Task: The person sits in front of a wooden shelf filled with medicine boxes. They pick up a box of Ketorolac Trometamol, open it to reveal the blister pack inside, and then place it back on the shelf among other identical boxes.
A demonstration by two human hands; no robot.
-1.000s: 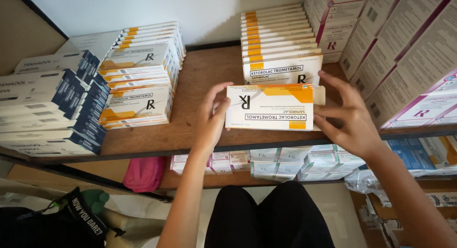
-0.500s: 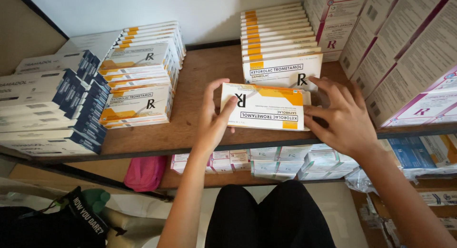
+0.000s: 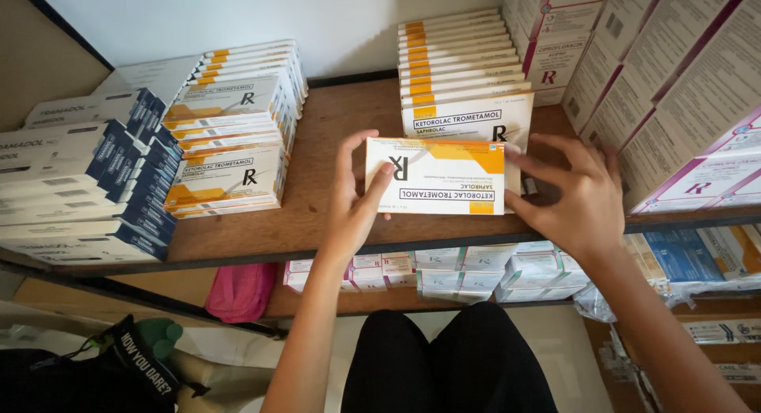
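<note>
I hold a flat white and orange medicine carton (image 3: 444,179) upside down over the wooden shelf (image 3: 333,135). My left hand (image 3: 353,199) grips its left end, thumb on the front face. At the carton's right end my right hand (image 3: 575,195) has its fingers pressed against the end flap. Just behind stands a tall stack of the same cartons (image 3: 464,76).
More white and orange cartons (image 3: 230,128) are stacked at the left, with white and blue boxes (image 3: 79,183) beside them. White and magenta boxes (image 3: 674,88) lean at the right. A lower shelf holds small boxes (image 3: 460,270) and a pink pouch (image 3: 238,290).
The carton's open right end flap has been pushed in by my right hand. The carton moved slightly left and toward the stack, and my left thumb came onto its front.
</note>
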